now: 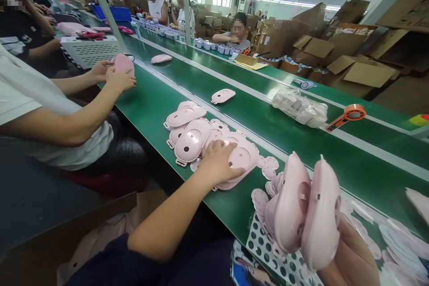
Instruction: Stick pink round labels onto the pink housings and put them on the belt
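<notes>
The left hand [217,161], fingers spread, contacts the shell pile [191,140] beside the near edge of the table [147,103]. The right hand [355,250] grips an upright pink shell [321,219].

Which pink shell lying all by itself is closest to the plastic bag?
The shell just beyond the pile, with a dark hole. Another lone shell lies much farther from the plastic bag.

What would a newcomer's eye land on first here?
Probably the two pink shells, large and upright at the right hand. Next, the heap of similar shells on the green table, with the left hand on it. Beyond, a bright orange object stands out.
</notes>
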`<state>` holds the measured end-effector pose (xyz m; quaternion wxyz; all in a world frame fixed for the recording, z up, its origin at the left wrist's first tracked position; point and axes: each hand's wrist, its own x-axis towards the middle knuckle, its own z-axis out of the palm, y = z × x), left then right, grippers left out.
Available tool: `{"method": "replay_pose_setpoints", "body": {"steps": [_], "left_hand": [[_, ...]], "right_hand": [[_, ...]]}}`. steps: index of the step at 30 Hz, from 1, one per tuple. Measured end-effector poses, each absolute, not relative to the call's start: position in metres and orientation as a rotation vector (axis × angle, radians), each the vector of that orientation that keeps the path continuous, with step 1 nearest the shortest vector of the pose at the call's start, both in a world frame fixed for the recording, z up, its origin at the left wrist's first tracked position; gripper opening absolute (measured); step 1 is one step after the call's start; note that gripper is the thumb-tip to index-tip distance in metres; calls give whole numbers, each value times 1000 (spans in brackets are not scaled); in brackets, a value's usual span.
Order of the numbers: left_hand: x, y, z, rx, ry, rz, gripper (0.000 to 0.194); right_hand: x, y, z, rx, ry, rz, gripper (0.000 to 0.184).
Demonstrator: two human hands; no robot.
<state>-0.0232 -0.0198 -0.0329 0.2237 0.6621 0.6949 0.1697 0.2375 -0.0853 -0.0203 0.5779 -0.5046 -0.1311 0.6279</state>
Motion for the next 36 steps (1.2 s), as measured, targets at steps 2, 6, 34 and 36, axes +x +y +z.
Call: {"method": "replay_pose_setpoints", "body": {"steps": [2, 6, 34, 36], "left_hand": [[-32, -15, -33, 1805, 1891, 415, 89], [-40, -9, -31, 1818, 1819, 354, 92], [-24, -33, -38, 1425, 1743, 1137, 74], [-37, -8, -46, 1385, 1764, 1058, 70]], "right_hand": [[240, -89, -17, -1237, -162, 1411, 29], [243, -94, -8, -1248, -79, 1339, 32], [232, -77, 11, -1020, -299, 1487, 32], [204, -55, 17, -972, -323, 1583, 30]]}}
